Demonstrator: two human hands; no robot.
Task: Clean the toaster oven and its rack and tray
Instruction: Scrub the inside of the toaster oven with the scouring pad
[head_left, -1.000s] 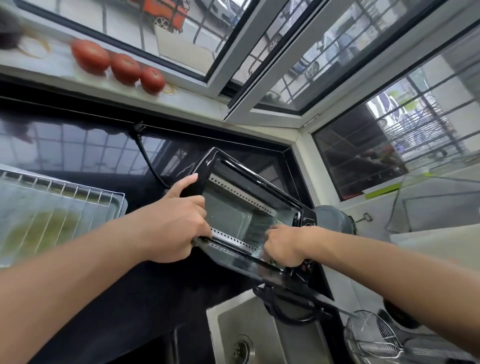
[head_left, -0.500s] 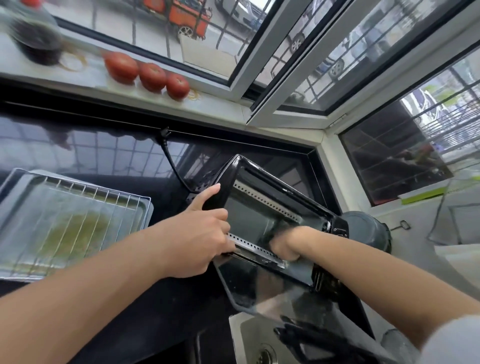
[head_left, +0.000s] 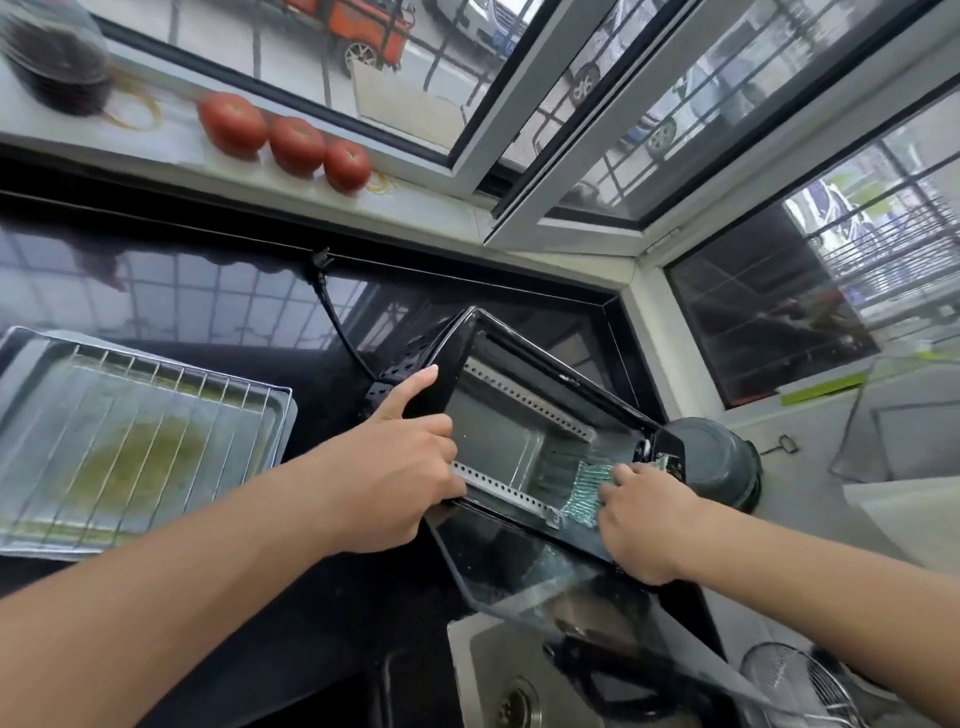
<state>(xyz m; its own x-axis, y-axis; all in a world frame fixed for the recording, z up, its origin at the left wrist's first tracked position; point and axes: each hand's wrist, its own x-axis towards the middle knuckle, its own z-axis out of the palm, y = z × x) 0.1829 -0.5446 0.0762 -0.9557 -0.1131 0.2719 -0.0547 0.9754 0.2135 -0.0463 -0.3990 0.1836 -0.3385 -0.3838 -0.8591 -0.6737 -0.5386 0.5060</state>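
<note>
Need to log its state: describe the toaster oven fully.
The toaster oven is a small black box, tilted on the dark counter by the sink. Its glass door hangs open over the sink. The bare metal cavity shows perforated rails. The left hand grips its near side wall; the right hand presses a green cloth inside. Its cord trails behind.

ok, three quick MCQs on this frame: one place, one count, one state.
1. Where does the wire rack lie?
A on the tray left of the toaster oven
B inside the oven
C in the sink

2. How many tomatoes are on the windowsill?
A two
B three
C five

3. The oven door is:
A shut
B removed
C open, hanging over the sink

Answers:
1 A, rack rests on the tray on the counter.
2 B, three in a row.
3 C, the right hand scrubs inside with a green scouring pad while the left hand grips the oven's frame.
</note>
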